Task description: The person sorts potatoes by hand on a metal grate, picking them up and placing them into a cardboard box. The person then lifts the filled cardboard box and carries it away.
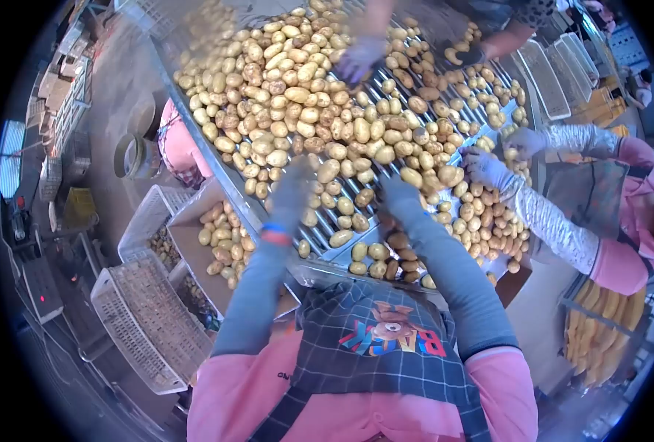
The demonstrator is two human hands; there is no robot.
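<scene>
Sorting potatoes at the roller counter
Left hand and right hand over potatoes, grip unclear; box part-filled, many potatoes left.

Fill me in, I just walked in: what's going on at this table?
A person in gloves stands at a roller table covered with potatoes. The left hand and the right hand both reach over potatoes near the table's close edge; what either grips is blurred. A box at the left holds more potatoes. A co-worker's gloved hand reaches in from the right, and another person's hand works at the far side.
</scene>
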